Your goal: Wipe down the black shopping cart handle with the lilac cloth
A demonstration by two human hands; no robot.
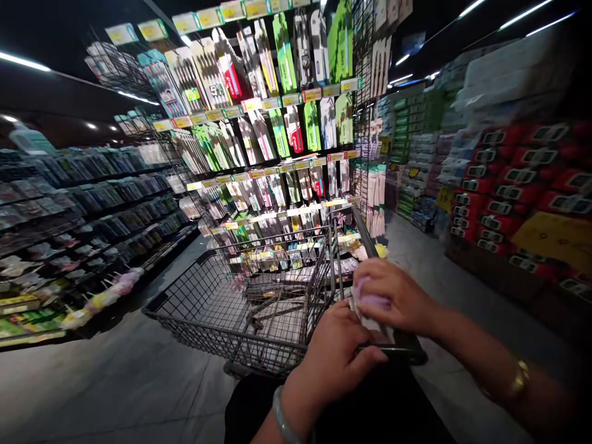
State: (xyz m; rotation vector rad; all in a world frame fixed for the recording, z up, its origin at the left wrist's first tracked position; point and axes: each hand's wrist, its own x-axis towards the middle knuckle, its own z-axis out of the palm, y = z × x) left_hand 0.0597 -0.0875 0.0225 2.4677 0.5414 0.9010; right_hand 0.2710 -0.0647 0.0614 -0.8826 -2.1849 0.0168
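Mostly dark wire mesh — the shopping cart (226, 345), black-rimmed.

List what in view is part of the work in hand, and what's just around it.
In hand:
- shopping cart, with the left hand on its handle
- lilac item in the right hand, too unclear to identify

Just around:
- rack of hanging packs
- stocked shelves on the left
- red packages
- yellow sign
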